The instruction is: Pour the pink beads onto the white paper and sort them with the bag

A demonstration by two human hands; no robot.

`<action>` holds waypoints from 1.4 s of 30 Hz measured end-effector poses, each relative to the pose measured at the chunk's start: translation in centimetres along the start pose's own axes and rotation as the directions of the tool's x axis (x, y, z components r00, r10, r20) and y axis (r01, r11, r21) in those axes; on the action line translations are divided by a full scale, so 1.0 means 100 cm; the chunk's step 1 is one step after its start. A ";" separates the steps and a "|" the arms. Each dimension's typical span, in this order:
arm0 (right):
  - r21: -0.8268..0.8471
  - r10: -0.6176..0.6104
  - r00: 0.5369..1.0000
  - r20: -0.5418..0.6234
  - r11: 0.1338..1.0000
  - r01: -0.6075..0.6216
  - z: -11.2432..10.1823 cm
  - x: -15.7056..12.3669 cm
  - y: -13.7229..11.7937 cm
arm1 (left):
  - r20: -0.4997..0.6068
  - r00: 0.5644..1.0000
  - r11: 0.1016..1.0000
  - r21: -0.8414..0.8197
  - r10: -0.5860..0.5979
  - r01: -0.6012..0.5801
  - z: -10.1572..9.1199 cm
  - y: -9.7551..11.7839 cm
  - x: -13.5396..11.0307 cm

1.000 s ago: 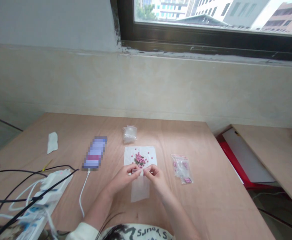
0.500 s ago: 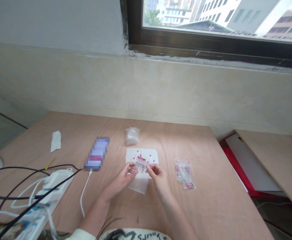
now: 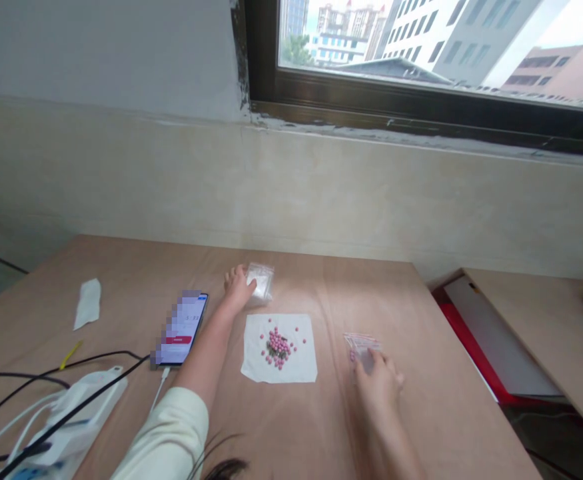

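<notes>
Head view: I record a light plywood counter (image 3: 291, 433) carrying a square white sheet (image 3: 291, 370), with a cluster of round pink pills (image 3: 278, 348) at its centre. I find the left hand (image 3: 238, 288) beyond the sheet, its fingers against a clear plastic bag (image 3: 262, 281); whether it grips, I cannot tell. The right hand (image 3: 377, 383), fingers narrowly curled, lies on a small stack of clear zip bags (image 3: 362, 345) right of the sheet, hold unconfirmed.

Phone screen (image 3: 180, 328) blurred, plastic bags (image 3: 362, 344) partly under right hand (image 3: 378, 385), power strip (image 3: 78, 415) cut off
</notes>
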State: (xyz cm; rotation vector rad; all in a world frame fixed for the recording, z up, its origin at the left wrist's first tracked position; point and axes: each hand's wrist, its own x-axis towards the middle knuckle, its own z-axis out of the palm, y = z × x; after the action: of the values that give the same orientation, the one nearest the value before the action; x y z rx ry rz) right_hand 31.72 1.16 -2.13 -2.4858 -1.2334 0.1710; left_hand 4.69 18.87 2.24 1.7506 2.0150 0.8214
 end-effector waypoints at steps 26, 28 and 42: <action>0.686 -0.535 0.830 0.156 0.663 0.299 -0.045 -0.052 -0.056 | 0.533 0.603 0.795 -0.507 0.594 -0.334 -0.054 0.036 -0.136; 0.722 -0.553 0.812 0.185 0.637 0.269 -0.040 -0.060 -0.069 | 0.560 0.633 0.827 -0.503 0.534 -0.253 -0.054 0.029 -0.147; 0.692 -0.495 0.866 0.074 0.651 0.313 -0.034 -0.075 -0.095 | 0.664 0.683 0.847 -0.517 0.304 0.125 -0.063 0.020 -0.157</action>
State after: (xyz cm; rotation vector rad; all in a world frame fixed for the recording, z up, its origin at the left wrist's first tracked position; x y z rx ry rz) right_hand 20.95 -0.42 4.11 -1.5524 -1.4780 0.7029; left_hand 5.24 2.42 6.66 1.5028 1.0347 0.4945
